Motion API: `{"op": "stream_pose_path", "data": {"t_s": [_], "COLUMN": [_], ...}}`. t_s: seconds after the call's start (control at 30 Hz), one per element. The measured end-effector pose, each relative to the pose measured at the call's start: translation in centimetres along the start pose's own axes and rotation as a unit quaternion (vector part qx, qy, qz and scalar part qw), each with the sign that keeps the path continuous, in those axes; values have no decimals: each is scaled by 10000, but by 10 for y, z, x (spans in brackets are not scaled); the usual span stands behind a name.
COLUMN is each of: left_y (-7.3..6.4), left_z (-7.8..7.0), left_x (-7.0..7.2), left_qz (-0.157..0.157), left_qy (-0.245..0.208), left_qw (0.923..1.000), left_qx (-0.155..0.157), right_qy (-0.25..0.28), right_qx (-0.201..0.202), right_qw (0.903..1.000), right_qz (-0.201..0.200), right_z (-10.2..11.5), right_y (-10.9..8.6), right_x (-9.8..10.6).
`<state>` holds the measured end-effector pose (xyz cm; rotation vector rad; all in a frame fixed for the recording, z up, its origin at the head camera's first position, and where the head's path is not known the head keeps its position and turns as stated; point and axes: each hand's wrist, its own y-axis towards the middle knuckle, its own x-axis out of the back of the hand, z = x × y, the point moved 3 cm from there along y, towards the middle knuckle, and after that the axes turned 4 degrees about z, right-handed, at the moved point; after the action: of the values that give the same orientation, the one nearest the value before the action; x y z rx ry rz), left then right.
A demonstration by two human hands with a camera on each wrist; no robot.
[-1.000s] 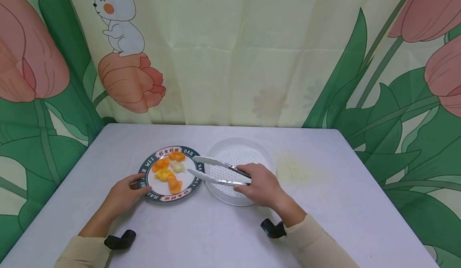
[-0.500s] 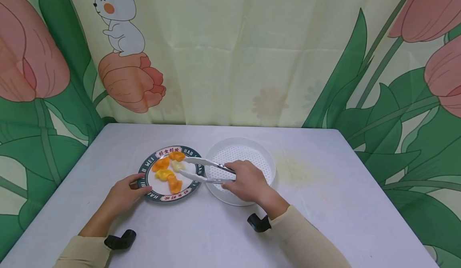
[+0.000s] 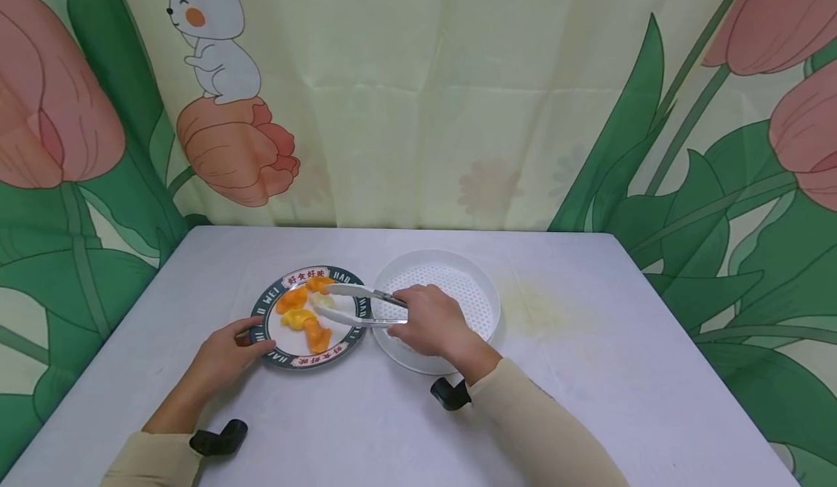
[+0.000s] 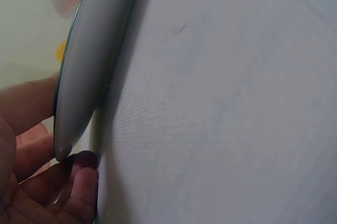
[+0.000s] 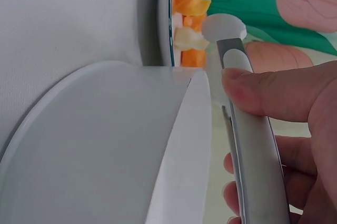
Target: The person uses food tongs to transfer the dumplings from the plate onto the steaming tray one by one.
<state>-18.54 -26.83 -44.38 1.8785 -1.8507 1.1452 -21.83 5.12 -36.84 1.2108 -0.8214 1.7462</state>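
My left hand (image 3: 225,352) grips the left rim of a round plate (image 3: 281,357) with a dark patterned border, thumb above and fingers at the edge, as the left wrist view shows. Several orange and yellow food-like pieces (image 3: 292,299) and one pale piece (image 3: 322,300) lie on the plate. Held in my right hand (image 3: 431,320) is a pair of tongs (image 3: 353,320), its two arms spread apart. The tips are over the plate, on either side of the pale piece. In the right wrist view, thumb and fingers press the tongs (image 5: 258,161) from opposite sides.
Right of the plate stands a shallow round white tray (image 3: 474,291) with a perforated base, partly under my right hand. A white cloth (image 3: 588,371) covers the table, with a faint yellowish stain beyond the tray. A printed curtain (image 3: 405,109) hangs behind.
My right hand has moved left with the tongs, bringing their tips from the plate's right edge in to the pale piece. The left hand has stayed on the plate rim.
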Motion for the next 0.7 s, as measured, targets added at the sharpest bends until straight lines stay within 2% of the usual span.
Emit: {"op": "stream_pose_path", "data": {"t_s": [0.33, 0.7], "left_y": [-1, -1], "left_z": [0, 2], "left_x": [1, 1], "left_qz": [123, 100], "left_qy": [6, 29], "left_qw": [9999, 9998], "left_qx": [-60, -182], "right_qy": [-322, -512], "right_qx": [-44, -183], "right_qw": [9995, 9985], "right_qz": [9, 88], "right_z": [11, 21], "right_y": [8, 12], "right_x": [-5, -10]}}
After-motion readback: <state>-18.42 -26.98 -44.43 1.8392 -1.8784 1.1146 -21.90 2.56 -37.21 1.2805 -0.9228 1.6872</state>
